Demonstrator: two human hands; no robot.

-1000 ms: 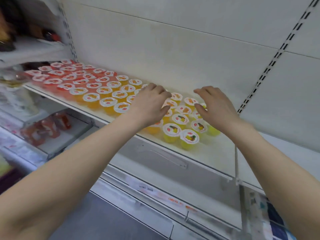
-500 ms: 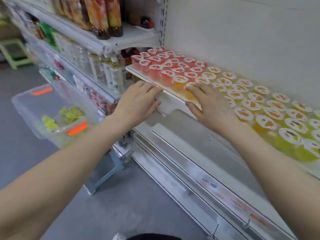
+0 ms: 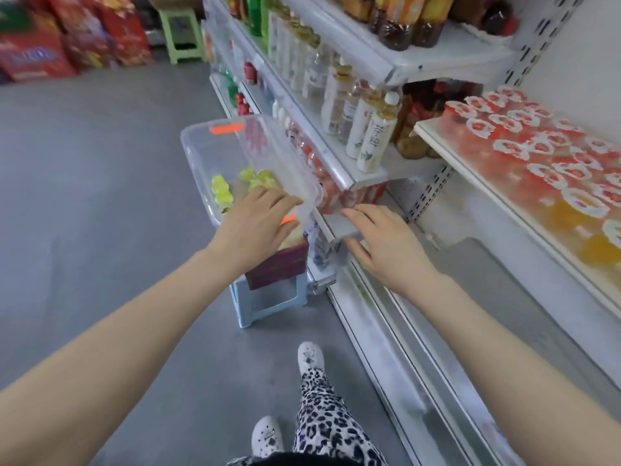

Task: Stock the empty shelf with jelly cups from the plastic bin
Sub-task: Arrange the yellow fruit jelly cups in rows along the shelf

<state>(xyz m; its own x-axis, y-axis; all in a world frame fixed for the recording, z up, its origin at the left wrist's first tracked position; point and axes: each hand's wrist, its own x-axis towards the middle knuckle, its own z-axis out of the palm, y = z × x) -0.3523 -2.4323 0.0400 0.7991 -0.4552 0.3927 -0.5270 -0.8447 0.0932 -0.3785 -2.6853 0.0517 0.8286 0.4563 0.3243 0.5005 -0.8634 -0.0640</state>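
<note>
Grey shop floor (image 3: pixel 84 230), clear plastic bin (image 3: pixel 189 146) on pale blue stool (image 3: pixel 265 304), few yellow-green jelly cups (image 3: pixel 221 193) inside, left hand (image 3: pixel 255 223) over its near rim, fingers loose, empty, right hand (image 3: pixel 386 243) just beside bin, fingers straight, empty, shelf (image 3: pixel 447 146) at right with rows of red and orange cups (image 3: pixel 537 156).

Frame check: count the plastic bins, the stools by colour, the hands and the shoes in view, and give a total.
Plastic bin: 1
Green stool: 1
Light blue stool: 1
Hands: 2, left hand and right hand
White shoes: 2
Total: 7
</note>
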